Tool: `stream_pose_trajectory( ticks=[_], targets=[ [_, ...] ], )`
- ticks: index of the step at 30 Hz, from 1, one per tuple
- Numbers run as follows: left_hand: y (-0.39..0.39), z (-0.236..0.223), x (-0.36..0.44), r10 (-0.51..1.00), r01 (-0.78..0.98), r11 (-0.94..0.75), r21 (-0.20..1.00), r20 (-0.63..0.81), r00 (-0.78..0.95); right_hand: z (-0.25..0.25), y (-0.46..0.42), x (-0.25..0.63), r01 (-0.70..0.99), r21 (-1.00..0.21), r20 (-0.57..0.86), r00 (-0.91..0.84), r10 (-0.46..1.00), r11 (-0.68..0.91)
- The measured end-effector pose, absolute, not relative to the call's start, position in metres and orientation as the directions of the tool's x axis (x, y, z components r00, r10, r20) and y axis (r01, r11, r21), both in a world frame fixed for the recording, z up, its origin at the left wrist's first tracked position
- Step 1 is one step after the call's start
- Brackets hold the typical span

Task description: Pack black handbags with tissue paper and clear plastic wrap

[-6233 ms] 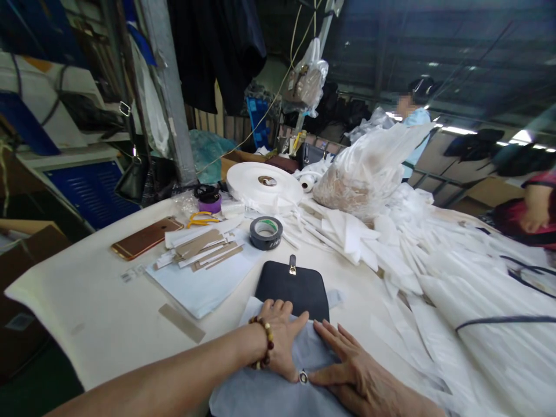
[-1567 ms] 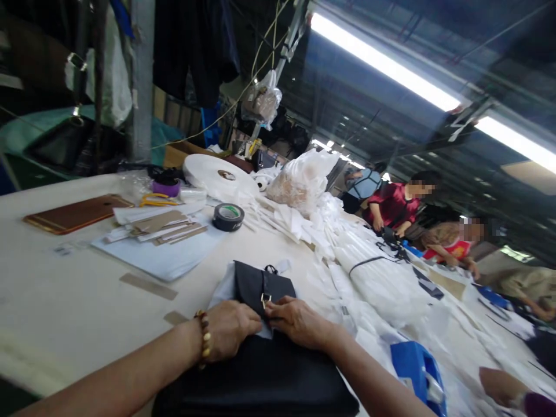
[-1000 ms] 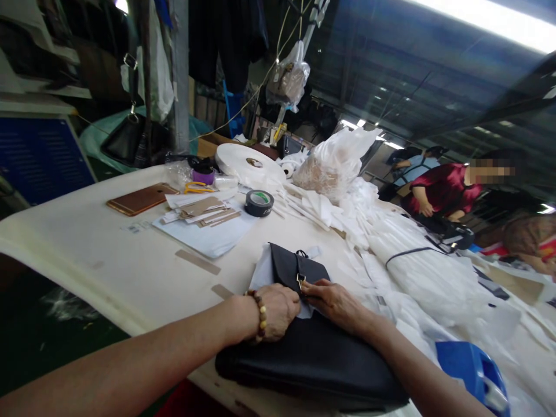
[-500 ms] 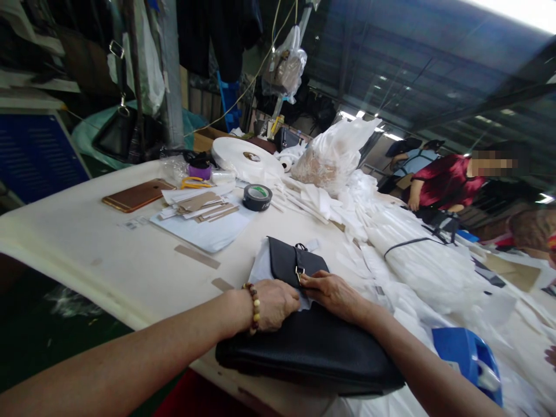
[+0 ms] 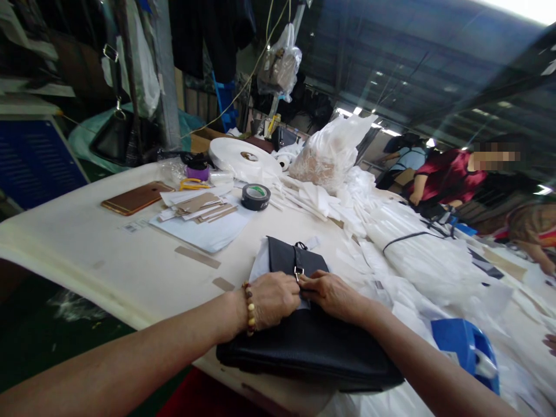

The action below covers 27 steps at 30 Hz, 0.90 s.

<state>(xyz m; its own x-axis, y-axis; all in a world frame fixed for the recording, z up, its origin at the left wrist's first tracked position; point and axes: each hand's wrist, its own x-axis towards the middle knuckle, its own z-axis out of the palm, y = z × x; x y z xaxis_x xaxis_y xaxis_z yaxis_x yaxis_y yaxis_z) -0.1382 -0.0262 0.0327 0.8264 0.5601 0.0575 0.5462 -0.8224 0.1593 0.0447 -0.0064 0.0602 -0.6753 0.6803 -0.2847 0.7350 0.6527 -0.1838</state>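
A black leather bag [image 5: 313, 347] lies on the table before me, its flap [image 5: 282, 255] at the far end. A short strap with a gold-coloured metal clasp [image 5: 298, 271] runs down the flap's middle. White tissue paper [image 5: 259, 263] sticks out beside and below the flap. My left hand [image 5: 274, 299], wearing a bead bracelet, is closed over the flap's lower edge; whatever its fingers grip is hidden. From the other side, my right hand [image 5: 332, 294] pinches at the clasp end of the strap. The fingertips of both hands nearly meet there.
Left on the table [image 5: 143, 255] lie a phone [image 5: 138, 197], cardboard strips [image 5: 202, 205] and black tape [image 5: 255, 197]. A large white roll [image 5: 234, 159] stands behind. White wrapping [image 5: 417, 249] and a blue tape dispenser [image 5: 464, 350] are at right. A person in red [image 5: 452, 176] stands beyond.
My left hand has moved slightly up the flap, closer to the clasp. My right hand stays at the clasp, its fingers slightly shifted. The bag stays put.
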Motion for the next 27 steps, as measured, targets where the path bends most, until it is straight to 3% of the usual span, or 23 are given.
stream_pose_trajectory(
  ticks=[6, 15, 19, 27],
  targets=[
    [-0.013, 0.042, -0.134, 0.715, 0.711, -0.697, 0.095, 0.013, 0.699, 0.055, -0.009, 0.054, 0.793, -0.341, -0.192, -0.585, 0.788, 0.505],
    [0.012, 0.044, -0.101, 0.649, 0.644, -0.753, 0.133, -0.007, 0.761, 0.052, -0.018, 0.065, 0.695, -0.681, -0.147, -0.436, 0.888, 0.229],
    [0.018, 0.038, -0.1, 0.682, 0.662, -0.706, 0.249, -0.009, 0.731, 0.058, -0.027, 0.068, 0.788, -0.572, -0.093, -0.338, 0.937, 0.227],
    [0.026, 0.03, -0.098, 0.786, 0.646, -0.5, 0.577, -0.012, 0.619, 0.061, -0.029, 0.073, 0.727, -0.438, -0.108, -0.626, 0.772, 0.529]
  ],
)
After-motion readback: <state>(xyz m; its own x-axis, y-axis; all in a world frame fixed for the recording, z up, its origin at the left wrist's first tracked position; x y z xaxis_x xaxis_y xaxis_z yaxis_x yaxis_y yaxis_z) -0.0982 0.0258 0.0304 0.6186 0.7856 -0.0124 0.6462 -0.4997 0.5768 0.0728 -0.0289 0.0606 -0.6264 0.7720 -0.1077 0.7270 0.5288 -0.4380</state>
